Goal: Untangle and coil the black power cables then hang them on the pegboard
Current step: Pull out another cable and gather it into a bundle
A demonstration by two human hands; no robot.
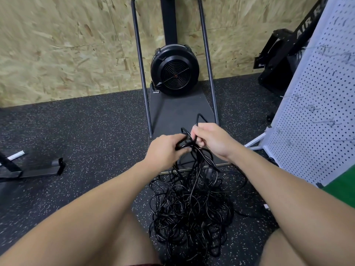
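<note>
A tangled heap of black power cables (190, 214) lies on the speckled rubber floor between my knees. Several strands rise from the heap up to my hands. My left hand (165, 148) grips a bunch of cable loops, fingers closed around them. My right hand (211, 139) pinches a strand just beside the left hand, and a short loop of it sticks up above my fingers. The white pegboard (315, 104) stands at the right on a white frame, with several metal hooks on it.
A black fan-wheel exercise machine (174, 70) with two grey uprights and a dark base plate (180, 112) stands straight ahead against the chipboard wall. A black metal foot (42, 167) lies on the floor at left. Another black machine (278, 60) sits behind the pegboard.
</note>
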